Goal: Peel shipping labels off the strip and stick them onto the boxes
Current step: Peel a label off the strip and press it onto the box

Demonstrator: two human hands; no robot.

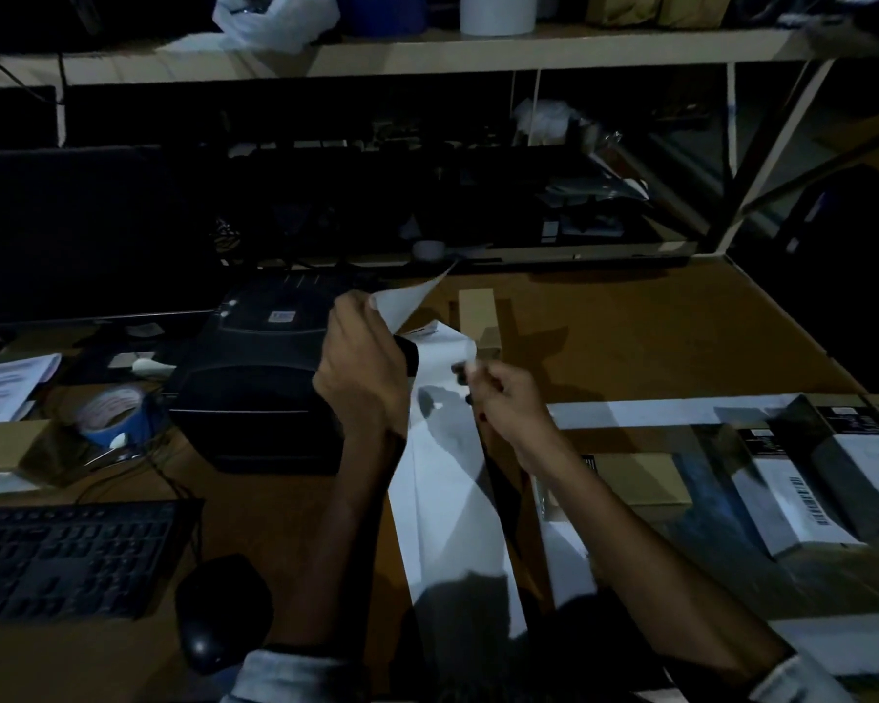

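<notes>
A long white label strip (452, 504) hangs from my hands down toward my lap, over the brown table (655, 337). My left hand (361, 367) grips the strip's top, where a backing flap (412, 301) sticks up. My right hand (503, 403) pinches a curled corner of a label (447, 342) at the strip's upper right. A small tan box (480, 322) stands on the table just behind my hands. Dark boxes with white barcode labels (803, 489) lie in a carton at the right.
A black label printer (260, 388) sits left of my hands. A roll of blue tape (115, 413), papers (11, 385), a keyboard (72, 555) and a mouse (219, 606) lie at the left. A shelf (427, 50) runs above the table.
</notes>
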